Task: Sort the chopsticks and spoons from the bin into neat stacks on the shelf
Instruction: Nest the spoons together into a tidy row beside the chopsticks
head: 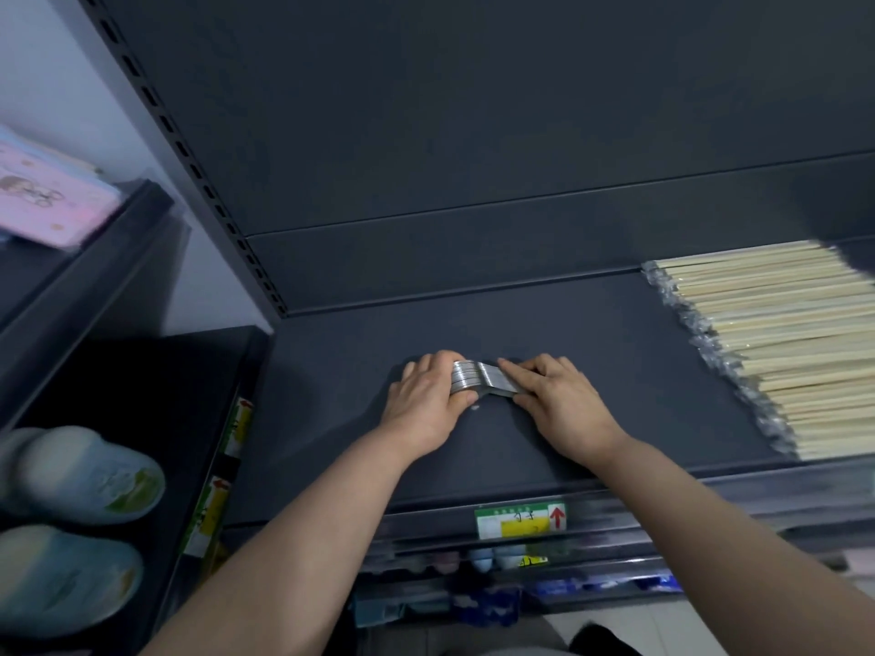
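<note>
A nested stack of metal spoons (478, 377) lies on its side on the dark shelf (615, 371), near the middle. My left hand (426, 395) grips the bowl end of the stack, fingers curled over the top and thumb beneath. My right hand (558, 400) holds the handle end, fingers and thumb pinching the handles together. At the right of the same shelf lies a wide, neat pile of wrapped wooden chopsticks (776, 343), their wrapper ends pointing left. The bin is out of view.
A price label (521, 519) sits on the shelf's front rail. Lower shelves hold small goods (487, 558). To the left stands another rack with pale blue slippers (80, 475) and a pink package (47, 196) higher up.
</note>
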Demonstrator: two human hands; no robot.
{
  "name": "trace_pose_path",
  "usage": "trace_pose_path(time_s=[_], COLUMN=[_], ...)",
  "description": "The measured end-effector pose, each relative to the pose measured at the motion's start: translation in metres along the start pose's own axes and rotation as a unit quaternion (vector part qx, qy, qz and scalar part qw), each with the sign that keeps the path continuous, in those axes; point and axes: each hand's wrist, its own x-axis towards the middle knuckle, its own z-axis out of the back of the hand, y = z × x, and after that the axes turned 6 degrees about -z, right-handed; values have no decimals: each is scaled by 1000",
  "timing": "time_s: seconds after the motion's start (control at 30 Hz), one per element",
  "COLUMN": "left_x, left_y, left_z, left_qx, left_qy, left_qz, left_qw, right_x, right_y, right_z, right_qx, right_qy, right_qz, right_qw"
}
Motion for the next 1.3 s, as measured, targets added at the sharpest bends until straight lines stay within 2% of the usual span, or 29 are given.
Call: trace_pose_path(time_s=[0.17,0.3,0.37,0.43,0.6,0.83,1.3], left_x=[-2,-12,-22,-28,-37,-31,-20], left_y=[-15,-33,-43,-48,-46,-47,-38], left_z=[-3,-5,-11,-16,-21,-27,-20], left_qx=[-6,20,36,59,49,61,54], left_qy=[3,-61,-77,-64,-52,-63,-56], left_qz=[9,38,27,11,41,32,5], left_qw=[1000,997,996,996,997,996,997], right_x=[-6,-6,-9,-12,-16,-14,-10], right_y=[-7,-12,-13,-12,-13,-13,-5], right_z=[10,12,11,8,7,3,-4], right_qx=[15,29,8,-24,-89,-119,-114], right_qy=[13,17,18,21,56,67,61], right_qz=[11,27,42,57,55,68,32], right_qw=[1000,999,999,998,993,988,991])
